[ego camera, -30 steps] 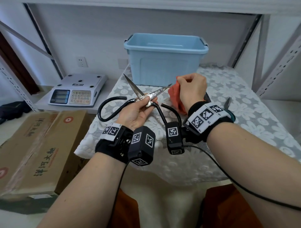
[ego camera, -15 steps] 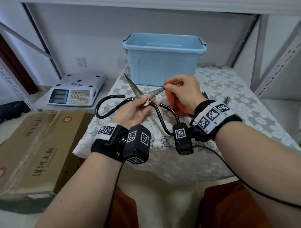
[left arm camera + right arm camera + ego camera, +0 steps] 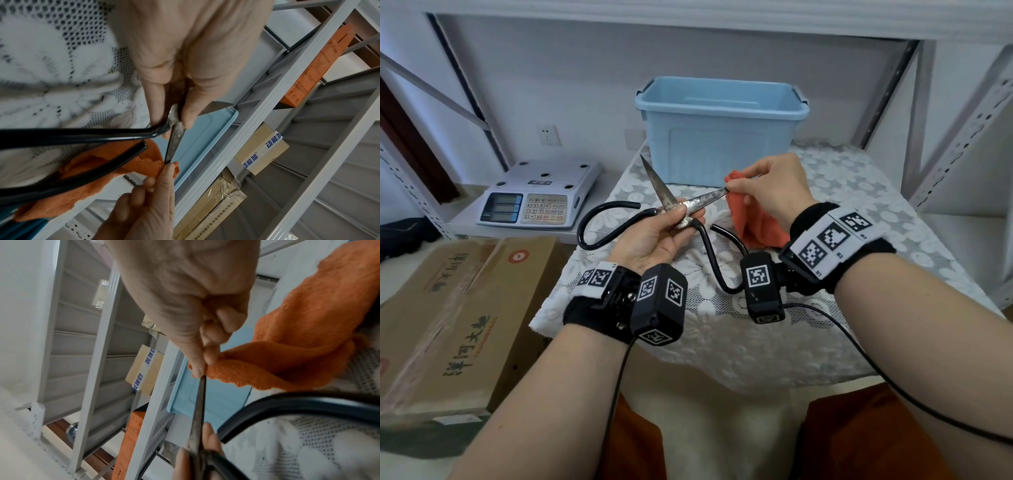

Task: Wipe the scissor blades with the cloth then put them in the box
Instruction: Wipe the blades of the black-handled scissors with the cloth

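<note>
Large scissors point(image 3: 674, 205) with rusty blades spread apart and black loop handles are held above the lace-covered table point(image 3: 859, 212). My left hand point(image 3: 671, 229) grips them at the pivot point(image 3: 174, 120). My right hand point(image 3: 763, 192) pinches an orange cloth point(image 3: 753, 222) around the tip of the right-hand blade point(image 3: 200, 395). The cloth point(image 3: 298, 337) hangs down below that hand. The other blade point(image 3: 655, 183) points up and away, bare. A light blue box point(image 3: 719, 133) stands open behind the hands.
A grey electronic scale point(image 3: 537, 195) sits on a low shelf to the left. Cardboard cartons point(image 3: 448, 308) lie on the floor at lower left. Metal shelf posts point(image 3: 962, 144) rise at the right of the table.
My right hand with the cloth slid in onto the right-hand blade, then back out along it to the tip. The left hand kept its grip on the scissors.
</note>
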